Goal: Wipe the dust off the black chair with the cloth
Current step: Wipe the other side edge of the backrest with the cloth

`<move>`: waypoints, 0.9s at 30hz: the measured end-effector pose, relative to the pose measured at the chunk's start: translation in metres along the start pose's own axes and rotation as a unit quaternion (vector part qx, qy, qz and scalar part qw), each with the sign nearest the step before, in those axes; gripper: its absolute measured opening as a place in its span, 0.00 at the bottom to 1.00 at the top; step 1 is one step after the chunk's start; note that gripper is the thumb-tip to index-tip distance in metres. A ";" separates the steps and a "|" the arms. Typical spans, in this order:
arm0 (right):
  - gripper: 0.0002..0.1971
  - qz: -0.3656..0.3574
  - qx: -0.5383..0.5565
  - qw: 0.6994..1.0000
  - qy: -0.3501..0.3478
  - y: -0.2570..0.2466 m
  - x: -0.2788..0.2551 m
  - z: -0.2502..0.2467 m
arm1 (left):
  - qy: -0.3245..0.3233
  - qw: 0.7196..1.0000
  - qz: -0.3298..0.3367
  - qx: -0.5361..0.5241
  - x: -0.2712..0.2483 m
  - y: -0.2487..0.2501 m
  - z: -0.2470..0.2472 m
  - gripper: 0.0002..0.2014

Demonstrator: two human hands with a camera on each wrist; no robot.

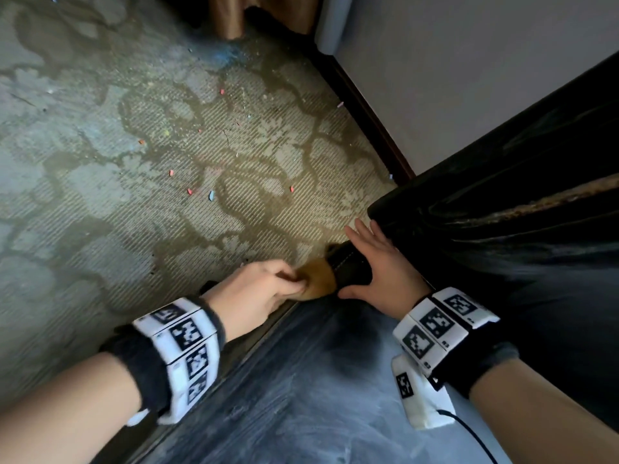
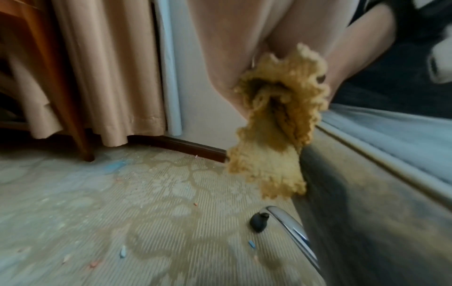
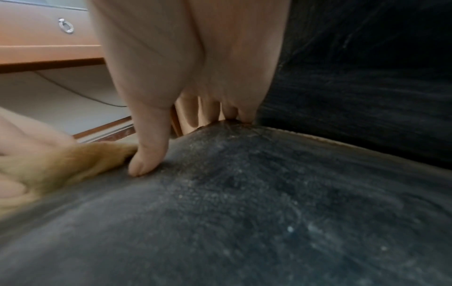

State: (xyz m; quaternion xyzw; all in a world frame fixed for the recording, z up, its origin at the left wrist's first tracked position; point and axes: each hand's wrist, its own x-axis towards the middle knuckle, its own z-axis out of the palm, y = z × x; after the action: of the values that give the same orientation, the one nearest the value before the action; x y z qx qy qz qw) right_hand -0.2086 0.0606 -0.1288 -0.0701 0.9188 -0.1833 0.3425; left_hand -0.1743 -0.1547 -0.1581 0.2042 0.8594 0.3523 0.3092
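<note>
Black chair [image 1: 335, 380], its seat grey with dust, lies under both hands. Left hand [image 1: 258, 289] curls round the bunched yellow cloth [image 1: 315, 279] at the seat's front edge. Just beside it, right hand [image 1: 382, 266] rests flat on the seat corner, fingers straight and spread, thumb touching the cloth.

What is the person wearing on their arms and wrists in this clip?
Both forearms are bare. Each wrist has a black band carrying white blocks printed with black square markers. The right wrist also carries a white box with a marker and a thin black cable. No gloves or sleeves.
</note>
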 end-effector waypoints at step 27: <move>0.58 0.030 -0.105 0.991 -0.080 -0.006 0.002 -0.017 | 0.055 0.998 0.017 -0.034 0.021 0.004 0.021 0.34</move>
State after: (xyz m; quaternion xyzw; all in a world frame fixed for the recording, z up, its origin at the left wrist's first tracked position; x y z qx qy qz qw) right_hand -0.2213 0.0592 -0.1157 -0.0927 0.9041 -0.0693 0.4113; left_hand -0.1754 -0.1302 -0.1750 0.1879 0.8590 0.3975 0.2623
